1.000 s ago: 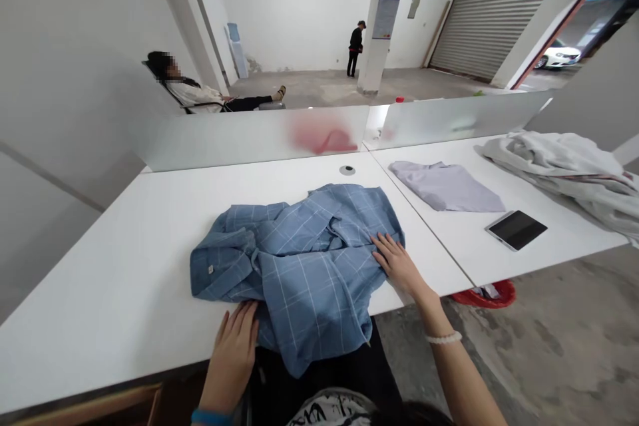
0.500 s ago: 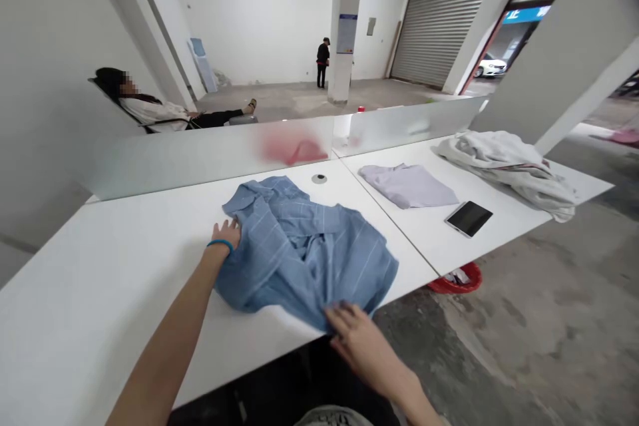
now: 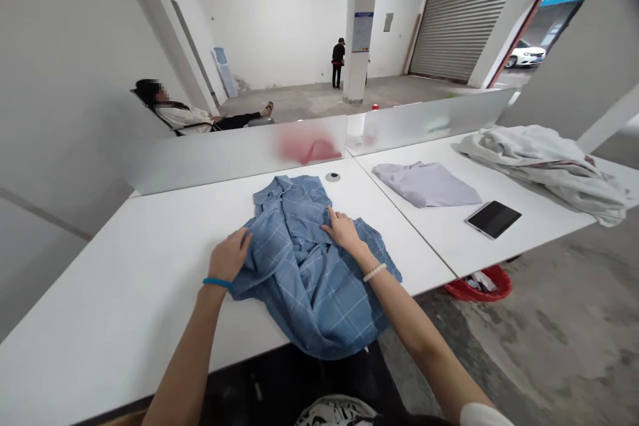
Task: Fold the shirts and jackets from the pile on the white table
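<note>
A blue checked shirt [image 3: 309, 273] lies crumpled on the white table [image 3: 124, 279], its lower part hanging over the near edge. My left hand [image 3: 229, 256], with a blue band at the wrist, grips the shirt's left edge with curled fingers. My right hand [image 3: 342, 229], with a white bead bracelet, rests on the shirt's middle with fingers spread flat.
A folded lilac garment [image 3: 426, 184], a dark tablet [image 3: 493, 219] and a heap of white cloth [image 3: 544, 160] lie on the table to the right. A frosted divider [image 3: 224, 153] runs along the back. A red basket [image 3: 479, 283] stands under the table. One person reclines behind the divider and another stands far off.
My right hand moved from the shirt's near hem up onto its middle. My left hand shifted along the shirt's left edge. The shirt is bunched narrower, with its collar pointing away.
</note>
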The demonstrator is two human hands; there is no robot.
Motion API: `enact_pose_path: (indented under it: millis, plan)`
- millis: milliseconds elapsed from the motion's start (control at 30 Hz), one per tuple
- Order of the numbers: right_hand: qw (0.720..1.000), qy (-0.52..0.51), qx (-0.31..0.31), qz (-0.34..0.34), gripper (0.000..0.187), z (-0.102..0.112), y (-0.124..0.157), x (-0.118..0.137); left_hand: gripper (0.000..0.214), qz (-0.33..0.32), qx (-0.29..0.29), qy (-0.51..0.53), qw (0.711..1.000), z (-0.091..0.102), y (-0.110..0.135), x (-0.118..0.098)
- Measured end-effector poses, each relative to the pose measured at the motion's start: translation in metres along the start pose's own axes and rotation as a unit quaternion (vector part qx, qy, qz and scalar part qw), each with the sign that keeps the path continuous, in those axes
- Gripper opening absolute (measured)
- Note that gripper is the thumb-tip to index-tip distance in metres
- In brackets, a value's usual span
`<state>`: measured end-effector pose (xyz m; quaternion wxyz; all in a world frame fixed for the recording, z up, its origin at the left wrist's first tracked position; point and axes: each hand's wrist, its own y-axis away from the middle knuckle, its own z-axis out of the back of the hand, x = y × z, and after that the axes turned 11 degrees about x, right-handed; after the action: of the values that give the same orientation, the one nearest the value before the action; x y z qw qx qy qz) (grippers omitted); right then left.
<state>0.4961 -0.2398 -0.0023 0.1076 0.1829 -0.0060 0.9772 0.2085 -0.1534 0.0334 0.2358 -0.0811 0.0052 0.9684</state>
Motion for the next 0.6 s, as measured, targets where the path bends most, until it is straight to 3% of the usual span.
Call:
enact_pose_path:
  millis: [133, 200, 300, 400, 467, 533, 600]
  plan:
    - [1.000, 0.007, -0.001, -0.003, 0.021, 0.005, -0.011, -0.009, 0.038, 0.082, -0.080, 0.000, 0.993, 0.041, 0.018, 0.041]
    - [0.999, -0.005, -0.040, -0.013, 0.022, 0.024, -0.011, -0.020, 0.043, 0.129, -0.105, -0.003, 0.986, 0.060, 0.026, 0.064]
    - [0.992, -0.024, -0.114, -0.057, 0.027, 0.071, -0.011, -0.051, 0.050, 0.217, -0.108, 0.004, 0.970, 0.079, 0.036, 0.097]
    - [0.971, -0.032, -0.187, -0.145, 0.035, 0.122, -0.009, -0.101, 0.054, 0.322, -0.108, 0.049, 0.939, 0.086, 0.047, 0.130]
    - [0.939, -0.020, -0.249, -0.239, 0.036, 0.147, -0.004, -0.134, 0.055, 0.367, -0.092, 0.080, 0.922, 0.086, 0.059, 0.148]
    - [0.920, 0.012, -0.274, -0.280, 0.038, 0.157, 0.004, -0.156, 0.058, 0.383, -0.105, 0.080, 0.914, 0.083, 0.072, 0.155]
    - [0.939, 0.042, -0.243, -0.240, 0.039, 0.151, 0.011, -0.162, 0.059, 0.356, -0.143, 0.058, 0.922, 0.075, 0.083, 0.145]
